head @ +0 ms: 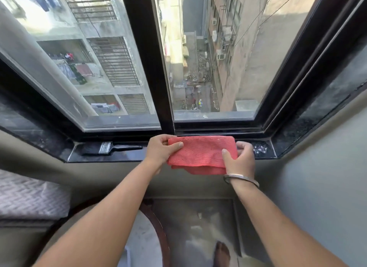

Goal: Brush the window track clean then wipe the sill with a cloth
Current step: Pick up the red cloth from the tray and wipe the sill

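Observation:
A folded pink cloth (201,153) is held over the black sill (123,154), just below the window track (214,131). My left hand (160,150) grips its left edge, thumb on top. My right hand (241,159) grips its right edge; a metal bangle sits on that wrist. A black paintbrush (108,147) lies flat on the sill to the left of my hands, bristles pointing left. A small pile of pale debris (260,148) rests at the sill's right end.
Black window frames rise above the sill, with a vertical bar (156,68) in the middle. Grey walls flank the recess. A patterned cushion (29,195) lies at lower left, a round table edge (156,227) below, and a bare foot (222,252) on the floor.

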A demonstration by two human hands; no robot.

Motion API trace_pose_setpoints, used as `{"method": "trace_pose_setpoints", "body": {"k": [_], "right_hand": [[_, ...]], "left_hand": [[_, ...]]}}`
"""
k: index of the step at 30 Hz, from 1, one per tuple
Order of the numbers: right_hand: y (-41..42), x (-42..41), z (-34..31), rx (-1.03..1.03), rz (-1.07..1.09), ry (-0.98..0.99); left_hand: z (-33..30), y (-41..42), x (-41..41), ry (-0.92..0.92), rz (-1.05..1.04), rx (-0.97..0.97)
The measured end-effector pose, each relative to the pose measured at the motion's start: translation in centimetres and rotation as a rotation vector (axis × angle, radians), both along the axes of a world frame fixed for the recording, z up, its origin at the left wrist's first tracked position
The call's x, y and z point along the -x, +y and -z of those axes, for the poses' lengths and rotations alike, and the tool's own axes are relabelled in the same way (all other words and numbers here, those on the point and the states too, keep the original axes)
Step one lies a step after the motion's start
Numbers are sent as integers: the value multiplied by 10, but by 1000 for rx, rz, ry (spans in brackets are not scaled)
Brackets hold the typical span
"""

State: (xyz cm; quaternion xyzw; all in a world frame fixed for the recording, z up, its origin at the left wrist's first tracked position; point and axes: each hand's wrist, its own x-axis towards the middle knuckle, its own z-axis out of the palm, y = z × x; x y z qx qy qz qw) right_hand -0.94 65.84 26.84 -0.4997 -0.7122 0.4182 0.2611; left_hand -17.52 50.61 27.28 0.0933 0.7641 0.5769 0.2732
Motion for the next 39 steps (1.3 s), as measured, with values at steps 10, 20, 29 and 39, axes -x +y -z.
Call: {"method": "trace_pose_setpoints", "body": {"k": [10,20,29,39], "right_hand": [[-41,29,41,-663,-872,-789],[-50,56,35,-955,-830,-461],[-82,99,54,-845,-1018,-514],[18,-8,28,-624,-514,-978]], "left_hand": [[36,-53,25,746,-369,417],[88,-70,72,953,-52,806],[96,-77,76,969,-28,761],[90,-76,74,925,-5,797]]}}
